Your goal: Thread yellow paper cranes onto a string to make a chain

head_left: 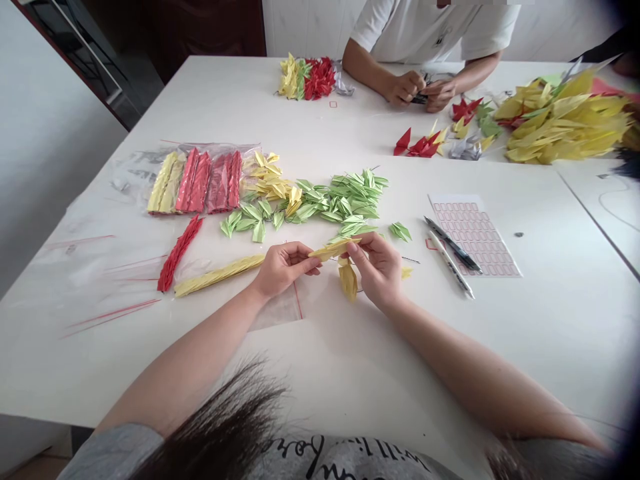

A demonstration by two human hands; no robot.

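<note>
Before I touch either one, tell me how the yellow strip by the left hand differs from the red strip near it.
Length: the yellow strip looks longer than the red strip.
Pose: the yellow one lies more crosswise; the red one points more away from the person.
Position: the yellow one's far end reaches the left hand; the red one lies apart from it.
Shared: both are narrow and ridged.

Right of the fingers (306, 267): two pens (454, 246), one sheet (493, 247). Left: one red strip (180, 255), one yellow strip (220, 276). Beyond, leftward: three packets (193, 181).

Paper (330, 251) between hands (284, 269), pens (453, 244) right
</note>
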